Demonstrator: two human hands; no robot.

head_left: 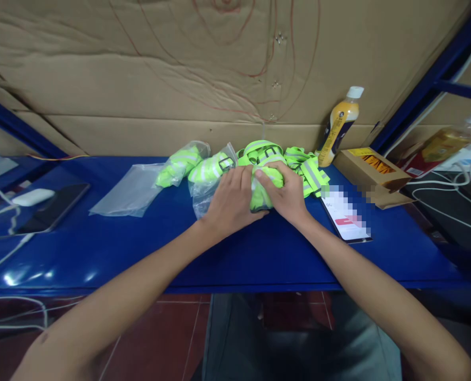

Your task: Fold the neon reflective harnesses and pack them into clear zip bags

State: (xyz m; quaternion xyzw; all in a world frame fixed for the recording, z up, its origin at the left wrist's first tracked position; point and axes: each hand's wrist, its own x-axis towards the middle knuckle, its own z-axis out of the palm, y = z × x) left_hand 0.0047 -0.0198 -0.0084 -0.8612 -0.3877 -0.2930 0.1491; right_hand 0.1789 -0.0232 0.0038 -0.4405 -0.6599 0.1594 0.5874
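A folded bundle of neon-green reflective straps (261,189) is held between both hands above the blue table. My left hand (235,200) wraps its left side, fingers pressed together. From the right, my right hand (285,189) grips the bundle, its thumb lying on top. Behind them lie loose green straps (308,172) with black buckles. Just left of my left hand sits a bagged green strap bundle (211,168), and a second bagged bundle (183,161) is farther left. Flat clear plastic bags (128,190) lie beside that one.
A yellow-labelled bottle (340,127) stands at the back right, next to an open cardboard box (372,169). A lit phone (346,217) lies near my right wrist. On the left are a dark tablet (55,209), a white case (34,197) and white cables. Cardboard covers the back.
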